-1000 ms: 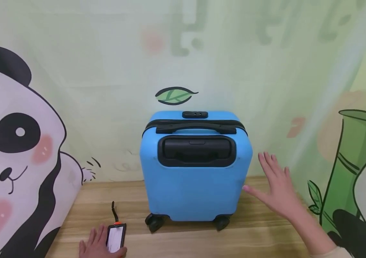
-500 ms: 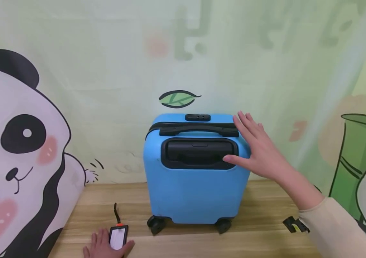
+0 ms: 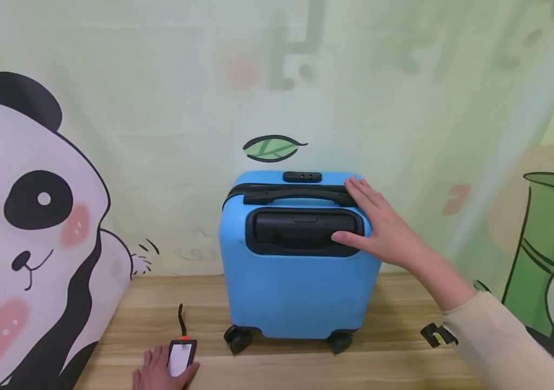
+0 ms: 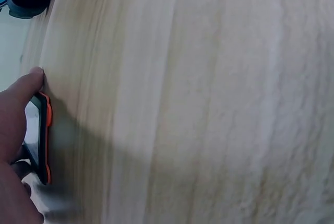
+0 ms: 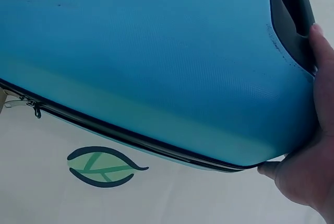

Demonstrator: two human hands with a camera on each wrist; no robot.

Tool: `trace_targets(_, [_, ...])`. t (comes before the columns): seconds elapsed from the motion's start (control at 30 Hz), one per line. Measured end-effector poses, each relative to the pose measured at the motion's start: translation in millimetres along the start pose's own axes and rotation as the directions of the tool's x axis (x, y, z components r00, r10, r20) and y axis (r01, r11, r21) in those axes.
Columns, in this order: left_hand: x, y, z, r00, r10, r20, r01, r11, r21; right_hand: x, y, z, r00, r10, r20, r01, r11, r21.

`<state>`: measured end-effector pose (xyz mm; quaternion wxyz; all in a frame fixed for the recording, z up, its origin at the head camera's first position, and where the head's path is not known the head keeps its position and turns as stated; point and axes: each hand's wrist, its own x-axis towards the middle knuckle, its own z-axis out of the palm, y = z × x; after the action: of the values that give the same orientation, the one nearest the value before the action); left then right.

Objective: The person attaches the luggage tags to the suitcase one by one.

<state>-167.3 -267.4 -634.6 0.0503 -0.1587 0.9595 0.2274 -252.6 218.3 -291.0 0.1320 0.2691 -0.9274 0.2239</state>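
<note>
A light blue hard-shell suitcase [image 3: 298, 292] stands upright on its black wheels in the middle of the head view. My right hand [image 3: 386, 230] rests on its upper right corner, with straight fingers across the top edge and the thumb over the black pull-handle recess [image 3: 282, 233]. In the right wrist view, the hand [image 5: 315, 145] spans that same corner. Low on the left, my left hand [image 3: 165, 374] lies spread against a black-framed luggage tag [image 3: 179, 358] with a white card and a black loop strap. An orange edge shows on the tag [image 4: 44, 140] in the left wrist view.
The wood-grain table [image 3: 277, 365] meets a printed fabric backdrop [image 3: 174, 97] with pandas, bamboo and a leaf. A small black object with a yellow mark [image 3: 438, 336] shows beside the right sleeve. The suitcase's zipper pull [image 5: 36, 110] hangs along the seam.
My right hand has moved from beside the suitcase up and left onto its top right corner. The left hand stays at the tag, and the view has shifted slightly.
</note>
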Motion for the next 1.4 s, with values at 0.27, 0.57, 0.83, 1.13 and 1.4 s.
trace_targets(0.27, [-2.0,6.7,1.6,0.982,0.106,-0.157,-0.125,0.985,-0.115,-1,0,-1,1.000,0.018,0.002,-0.018,1.000,0.008])
trace_targets(0.57, [-10.0,10.3,-1.6,0.984,0.044,-0.172,-0.084,0.968,-0.237,-1,-1,2,1.000,0.022,-0.010,-0.022,1.000,0.018])
trace_targets(0.83, [-25.6,18.5,-18.5,0.957,0.034,-0.288,-0.116,0.955,-0.273,-1,0,4,1.000,0.011,-0.029,-0.011,1.000,0.024])
trace_targets(1.13, [-45.4,38.9,-54.8,0.900,0.016,-0.436,-0.169,0.934,-0.314,-2,-3,3,1.000,0.011,-0.029,-0.011,1.000,0.027])
trace_targets(1.4, [-66.6,66.4,-101.6,0.820,0.033,-0.571,-0.281,0.893,-0.351,-2,-3,5,0.999,0.024,-0.026,-0.024,0.999,0.024])
